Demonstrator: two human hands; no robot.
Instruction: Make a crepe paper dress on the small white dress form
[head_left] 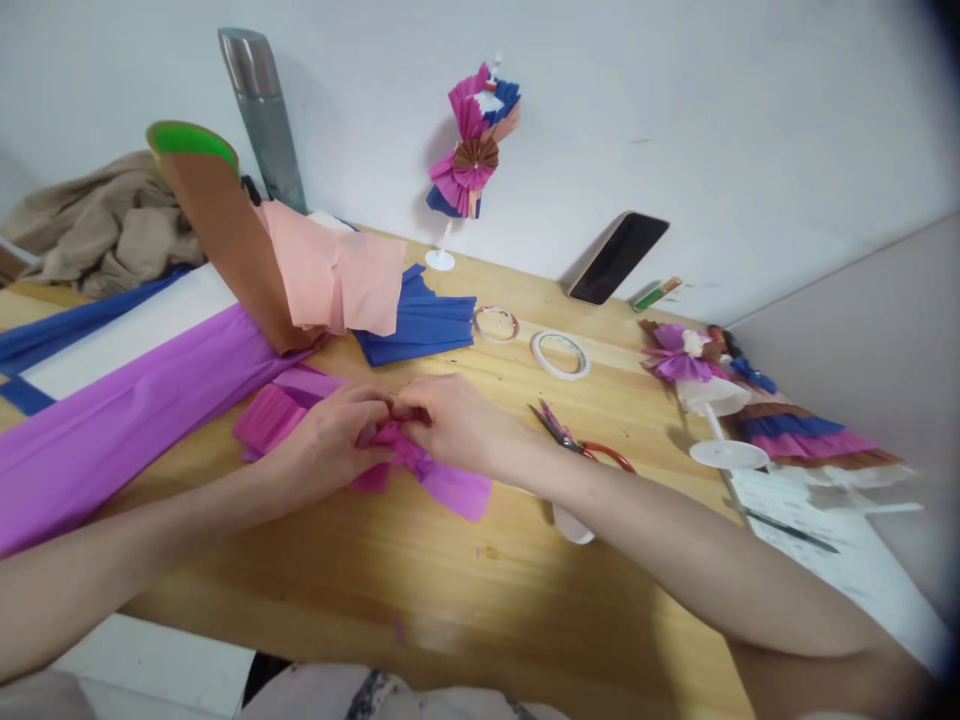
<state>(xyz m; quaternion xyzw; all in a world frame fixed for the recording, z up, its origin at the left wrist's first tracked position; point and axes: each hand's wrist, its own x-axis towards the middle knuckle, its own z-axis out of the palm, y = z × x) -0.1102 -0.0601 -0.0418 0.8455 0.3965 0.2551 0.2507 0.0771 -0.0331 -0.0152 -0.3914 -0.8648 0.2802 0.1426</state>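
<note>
Both hands meet over a piece of gathered magenta crepe paper [457, 488] at the middle of the table. My left hand [326, 440] pinches its bunched part between thumb and fingers. From the right, my right hand [450, 425] pinches the same gathered spot, its fingertips close to the left ones and partly hidden. More folded pink crepe paper [270, 420] lies beneath and left of my left hand. Scissors with orange handles [577, 440] lie with blades open beside my right wrist, partly covered by the forearm.
Rolls of tape [561, 355], blue crepe paper [424, 320], peach paper [337, 265] and a brown roll [225, 240] lie beyond the hands. A purple sheet [150, 410] spreads left. A phone [621, 257] leans on the wall; paper dress figures [712, 400] stand right, another [472, 160] at the back.
</note>
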